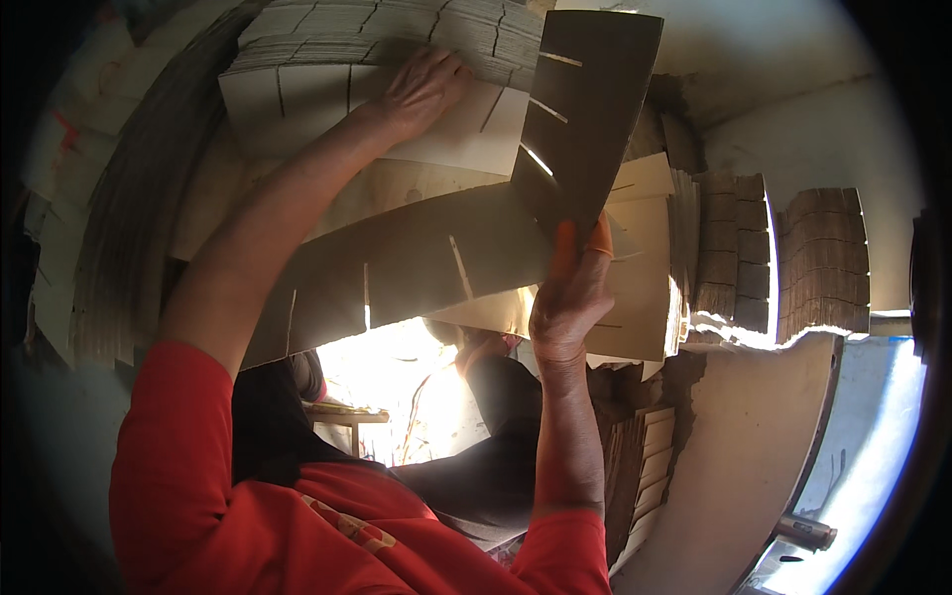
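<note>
right hand (pixel 570 297): clamped on the lower end of a dark slotted cardboard strip (pixel 585 109), fingers wrapped round its edge; an orange cot sits on one fingertip. Strip held upright and tilted, slots facing left, probably so they line up with the second strip.
left hand (pixel 424 87): flat, fingers spread, pressing on the top sheet of a pale stack of slotted sheets (pixel 297 94). Not gripping; looks like it's steadying the stack or about to peel one off.
second strip (pixel 397 273): long slotted cardboard strip (pixel 397 273) running across under the left forearm, its right end meeting the held strip near the right hand. Judgement: slots are being crossed to interlock. Can't tell what supports its left end.
stacks, right: brown bundles of cut cardboard (pixel 734 253) piled edge-on, well apart from the left hand, near the right one.
stacks, left: tall curved pile of sheets (pixel 129 218), bent by the lens.
support: no table visible; stacks hide whatever carries them.
hidden: bright glare below the long strip washes out detail. Dark-clothed shape (pixel 496 456) there, unclear. Metal cylinder (pixel 808 533) at lower right, cut off.
</note>
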Motion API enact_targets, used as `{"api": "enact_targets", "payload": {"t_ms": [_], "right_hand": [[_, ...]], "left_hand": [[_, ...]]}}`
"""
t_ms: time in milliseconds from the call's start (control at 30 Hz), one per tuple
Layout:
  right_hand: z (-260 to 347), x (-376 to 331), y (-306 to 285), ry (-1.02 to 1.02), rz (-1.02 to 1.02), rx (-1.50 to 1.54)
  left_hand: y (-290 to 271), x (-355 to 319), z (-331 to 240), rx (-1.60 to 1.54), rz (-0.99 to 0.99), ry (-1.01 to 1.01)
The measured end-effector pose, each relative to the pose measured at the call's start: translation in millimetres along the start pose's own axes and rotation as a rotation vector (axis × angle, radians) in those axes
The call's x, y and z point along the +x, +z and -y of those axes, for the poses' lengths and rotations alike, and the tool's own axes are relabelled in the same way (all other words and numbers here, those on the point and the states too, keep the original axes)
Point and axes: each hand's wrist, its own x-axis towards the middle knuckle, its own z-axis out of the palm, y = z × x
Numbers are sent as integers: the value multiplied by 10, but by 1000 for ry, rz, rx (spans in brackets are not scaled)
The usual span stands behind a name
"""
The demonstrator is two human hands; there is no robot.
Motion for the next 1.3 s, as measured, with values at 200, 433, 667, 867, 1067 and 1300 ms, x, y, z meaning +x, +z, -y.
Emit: {"api": "enact_targets", "payload": {"t_ms": [200,433,667,867,1067,1300], "right_hand": [[43,3,-38,-4,-14,28],[55,-8,-92,28,33,42],[-23,-6,-124,-52,-43,-3],[-3,-45,-243,-28,34,-11],[-100,-102,-215,1,50,-114],[-138,-163,-218,164,224,-223]], "left_hand": [[-203,-60,-56,-41,-127,170],[-364,-103,-366,-123,6,95],[-467,-57,-609,-204,88,137],[-404,-96,-677,-261,82,65],[-560,-48,-879,-422,16,86],[-1020,-25,-1174,-610,5,155]]}}
